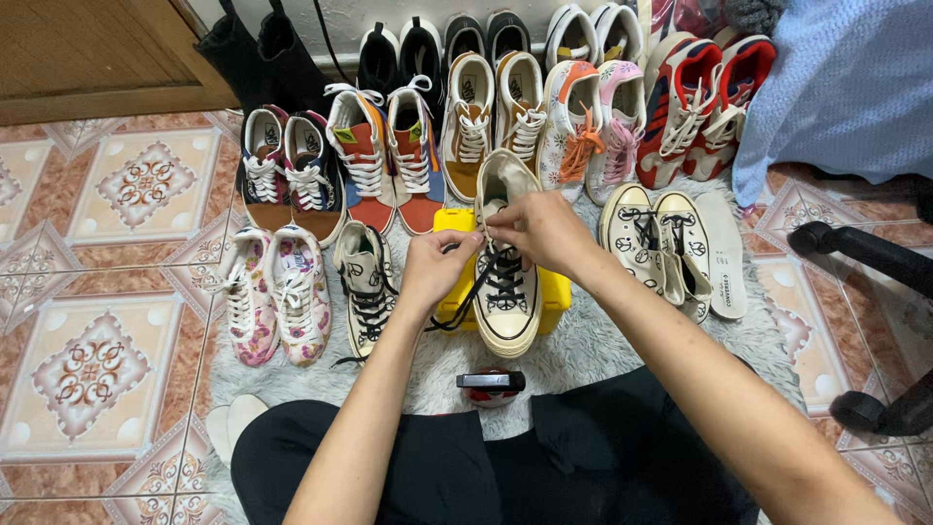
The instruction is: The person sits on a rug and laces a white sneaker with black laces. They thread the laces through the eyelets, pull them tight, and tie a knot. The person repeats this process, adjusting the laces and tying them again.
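Centrally, a black lace (483,267) is pinched between the fingertips of both hands. The fingers of the right hand (546,228) are closed together on the lace near the tongue of a cream high-top sneaker (507,262), while the fingers of the left hand (434,270) are curled shut around the lace's other run, which is drawn taut toward 8 o'clock from the eyelets.

The sneaker is seen from above with its toe pointed at 6 o'clock. It is cream canvas with a pale rubber toe cap, black printed symbols on the upper, and black lacing crossed over the lower eyelets; the upper part of the tongue is left bare. It is set on a yellow box (556,292), which is laid on a shaggy white rug (593,345).

At 9 o'clock from the sneaker, a matching cream high-top (365,287) with black laces is placed on the rug, and beyond it a pair of floral pink sneakers (274,292). At 3 o'clock, a cream low-top pair (656,238) is laid beside a loose white insole (723,255). At 12 o'clock, rows of further shoes are lined up against the wall. At 6 o'clock, a small red and black object (491,384) is lying just before the person's black-clad legs.
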